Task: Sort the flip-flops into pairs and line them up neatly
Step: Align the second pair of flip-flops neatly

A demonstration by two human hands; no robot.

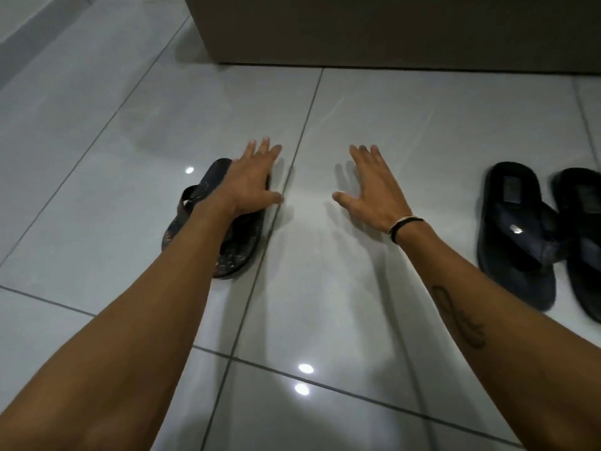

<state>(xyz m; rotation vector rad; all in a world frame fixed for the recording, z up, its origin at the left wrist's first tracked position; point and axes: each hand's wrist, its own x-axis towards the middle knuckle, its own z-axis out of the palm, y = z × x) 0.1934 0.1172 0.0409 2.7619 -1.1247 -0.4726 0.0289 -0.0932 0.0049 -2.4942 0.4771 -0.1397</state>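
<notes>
A dark patterned flip-flop (237, 245) lies on the tiled floor left of centre, partly hidden under my left arm. My left hand (250, 180) is spread flat above its far end, fingers apart, gripping nothing. My right hand (374, 193) hovers open over bare tiles to the right, a band on its wrist. At the right lies a black flip-flop (514, 236), and beside it a second black flip-flop (582, 242) cut off by the frame edge; their straps overlap.
Glossy grey floor tiles (325, 304) with dark grout lines reflect ceiling lights. A beige cabinet base (390, 30) stands along the far side. A wall skirting (29, 40) runs at the upper left.
</notes>
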